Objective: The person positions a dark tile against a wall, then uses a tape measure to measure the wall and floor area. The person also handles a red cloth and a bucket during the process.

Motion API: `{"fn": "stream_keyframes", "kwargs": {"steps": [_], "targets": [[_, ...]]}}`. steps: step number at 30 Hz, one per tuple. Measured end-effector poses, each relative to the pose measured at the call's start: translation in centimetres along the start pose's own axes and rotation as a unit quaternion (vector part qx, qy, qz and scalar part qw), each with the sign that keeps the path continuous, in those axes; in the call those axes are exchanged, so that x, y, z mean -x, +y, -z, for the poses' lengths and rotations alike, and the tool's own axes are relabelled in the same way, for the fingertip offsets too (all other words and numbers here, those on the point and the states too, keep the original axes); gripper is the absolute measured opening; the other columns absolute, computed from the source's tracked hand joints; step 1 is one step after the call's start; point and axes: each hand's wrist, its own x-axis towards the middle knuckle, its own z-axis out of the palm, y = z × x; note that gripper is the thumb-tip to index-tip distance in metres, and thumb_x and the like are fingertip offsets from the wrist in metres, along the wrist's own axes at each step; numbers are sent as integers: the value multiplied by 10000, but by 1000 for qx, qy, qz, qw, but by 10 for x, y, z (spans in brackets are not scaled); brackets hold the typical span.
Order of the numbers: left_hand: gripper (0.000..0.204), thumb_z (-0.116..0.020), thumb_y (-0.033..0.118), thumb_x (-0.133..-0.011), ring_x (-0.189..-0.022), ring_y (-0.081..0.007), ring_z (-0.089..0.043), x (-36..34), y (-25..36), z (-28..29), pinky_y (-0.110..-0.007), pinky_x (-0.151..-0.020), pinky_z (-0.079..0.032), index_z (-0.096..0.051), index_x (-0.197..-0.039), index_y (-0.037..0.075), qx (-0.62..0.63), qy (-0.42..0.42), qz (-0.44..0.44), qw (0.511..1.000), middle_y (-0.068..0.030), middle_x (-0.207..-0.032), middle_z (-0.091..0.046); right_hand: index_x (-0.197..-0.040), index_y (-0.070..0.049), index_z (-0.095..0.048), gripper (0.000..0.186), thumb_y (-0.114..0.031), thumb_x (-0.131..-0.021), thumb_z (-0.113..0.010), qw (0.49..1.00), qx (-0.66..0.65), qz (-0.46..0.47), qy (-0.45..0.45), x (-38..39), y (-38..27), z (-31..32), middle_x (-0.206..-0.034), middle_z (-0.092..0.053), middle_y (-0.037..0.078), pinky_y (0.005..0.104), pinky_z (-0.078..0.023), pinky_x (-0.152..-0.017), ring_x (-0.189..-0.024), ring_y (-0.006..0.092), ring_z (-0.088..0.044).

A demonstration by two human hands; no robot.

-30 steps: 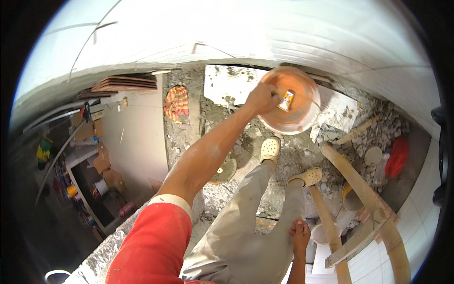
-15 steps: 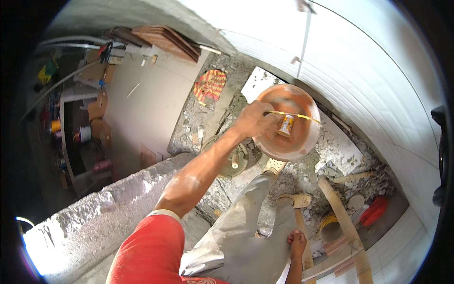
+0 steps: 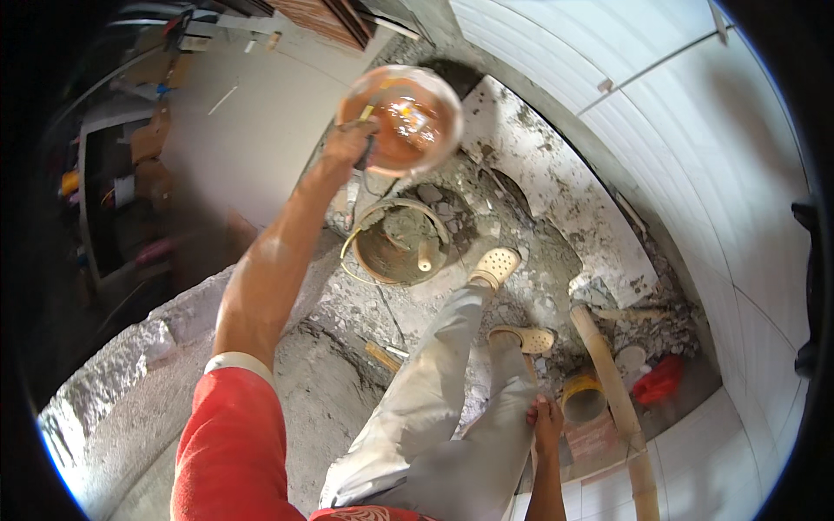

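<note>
My left hand (image 3: 352, 143) grips the yellow handle of a round bucket (image 3: 446, 91) with an orange-stained inside and pale rim. The bucket hangs over the rubble at the far left, tipped so that its inside shows. Glare flashes off the wet inside, where a small bright thing lies, blurred. Below it, a second bucket (image 3: 358, 247) holds grey mortar, and a tool with a pale round handle (image 3: 424, 255) rests in it. Against my right trouser leg, my right hand (image 3: 546, 421) is closed with curled fingers; whatever is in it cannot be made out.
White-faced slabs (image 3: 556, 191) lie among broken rubble beside the tiled wall (image 3: 695, 165). A wooden pole (image 3: 608, 373), a yellow-rimmed bucket (image 3: 582, 398) and a red bag (image 3: 657, 380) are to my right. A rough concrete ledge (image 3: 174, 347) runs along my left, with a lower floor beyond.
My left hand has carried the bucket leftward and farther away, off the slab by the wall. The mortar bucket is now uncovered to view. My right hand stays by my leg; the view has shifted.
</note>
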Motion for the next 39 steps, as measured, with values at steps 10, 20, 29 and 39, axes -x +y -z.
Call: {"fn": "stream_keyframes", "kwargs": {"steps": [10, 20, 29, 39], "targets": [[241, -566, 289, -978, -521, -186, -525, -82, -102, -3, -292, -431, -430, -550, -850, 86, 150, 73, 190, 968, -63, -661, -565, -1064, 2, -658, 342, -321, -993, -572, 998, 55, 20, 37, -44, 1, 47, -853, -651, 59, 266, -507, -663, -733, 115, -611], [298, -503, 320, -984, -528, -173, -548, 22, -57, -107, -305, -452, -439, -486, -747, 140, -156, 70, 114, 979, -11, -563, -499, -1097, -33, -692, 305, -283, -949, -599, 962, 93, 48, 253, 31, 31, 187, -952, -705, 156, 365, -526, -807, -920, 279, -676], [331, -576, 319, -973, -657, -174, -597, 364, 71, -381, -315, -485, -462, -542, -1191, 73, -121, -373, 226, 892, -77, -844, -604, -1008, -31, -707, 233, -217, -917, -600, 890, -3, -55, 452, 291, 160, 310, -970, -712, 186, 400, -531, -816, -931, 329, -679], [456, -601, 384, -982, -830, -238, -652, 690, 127, -552, -367, -624, -547, -560, -1272, 35, -254, -575, 84, 773, -107, -1002, -638, -967, -43, -694, 257, -261, -896, -577, 820, -256, -154, 489, 428, 269, 314, -926, -699, 202, 474, -505, -811, -923, 401, -655]]}}
